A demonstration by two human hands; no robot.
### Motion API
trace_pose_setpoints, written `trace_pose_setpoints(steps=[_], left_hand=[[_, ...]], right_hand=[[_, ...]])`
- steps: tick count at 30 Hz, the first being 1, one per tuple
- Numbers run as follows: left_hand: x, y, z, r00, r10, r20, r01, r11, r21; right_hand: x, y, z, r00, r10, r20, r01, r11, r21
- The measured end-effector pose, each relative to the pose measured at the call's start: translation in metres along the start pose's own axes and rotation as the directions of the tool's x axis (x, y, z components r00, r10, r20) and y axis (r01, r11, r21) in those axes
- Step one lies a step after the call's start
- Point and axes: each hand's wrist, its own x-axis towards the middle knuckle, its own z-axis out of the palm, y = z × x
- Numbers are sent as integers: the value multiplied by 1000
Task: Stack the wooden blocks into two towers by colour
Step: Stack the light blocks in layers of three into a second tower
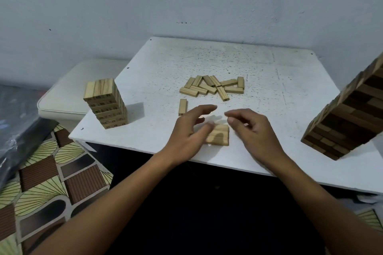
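Three light wooden blocks (219, 135) lie side by side as a flat row near the table's front edge. My left hand (191, 130) hovers at their left side, fingers loosely spread, the thumb touching or just above the row. My right hand (251, 128) hangs just right of the row, fingers relaxed and holding nothing. A light tower (106, 103) with printed numbers stands at the table's left. A tall darker tower (348, 122) stands at the right edge. Several loose light blocks (213, 87) lie scattered mid-table, and a single block (182, 107) lies apart to their left.
The white speckled table (269, 80) stands against a pale wall. A white cushioned seat (68, 97) sits behind the table's left corner. A patterned mat (51, 182) and dark plastic sheeting (18, 122) cover the floor at left.
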Motion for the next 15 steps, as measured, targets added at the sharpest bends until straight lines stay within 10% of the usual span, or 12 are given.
trace_pose_setpoints(steps=[7, 15], left_hand=[[0, 14, 21, 961, -261, -89, 180, 840, -512], [0, 18, 33, 944, -302, -130, 143, 733, -665]], right_hand=[[-17, -19, 29, 972, 228, -60, -161, 829, 535], [-21, -25, 53, 976, 212, -55, -138, 786, 602]])
